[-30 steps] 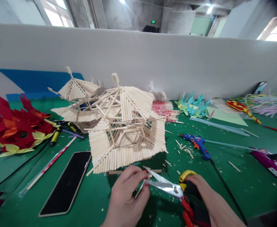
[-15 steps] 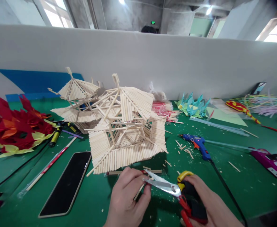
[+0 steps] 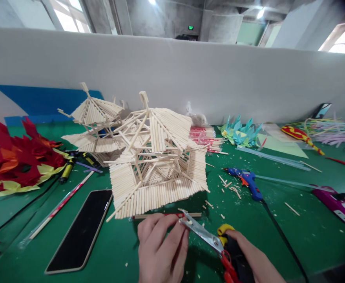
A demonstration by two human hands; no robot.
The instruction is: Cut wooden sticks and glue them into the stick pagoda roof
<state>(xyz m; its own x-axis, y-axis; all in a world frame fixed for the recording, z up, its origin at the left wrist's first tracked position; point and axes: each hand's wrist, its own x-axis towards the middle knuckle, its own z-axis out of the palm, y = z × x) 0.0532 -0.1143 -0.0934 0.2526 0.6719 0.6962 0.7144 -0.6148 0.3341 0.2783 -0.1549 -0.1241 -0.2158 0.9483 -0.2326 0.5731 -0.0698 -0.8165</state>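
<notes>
Toward the table's [image 3: 322, 243] near edge, scissors [image 3: 205, 234] are gripped by the right hand [image 3: 251, 251], seemingly angled to reach the left hand [image 3: 159, 243], its hold unclear.

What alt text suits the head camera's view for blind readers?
A right hand holds silver scissors with red, yellow and black handles, tips near the left hand, above a green table. Behind stands a pale wooden-stick pagoda model; a blue glue gun lies at right.

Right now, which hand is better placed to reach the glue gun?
Probably the right hand: it is nearer the blue glue gun than the left hand, though it holds scissors it would need to set down.
</notes>
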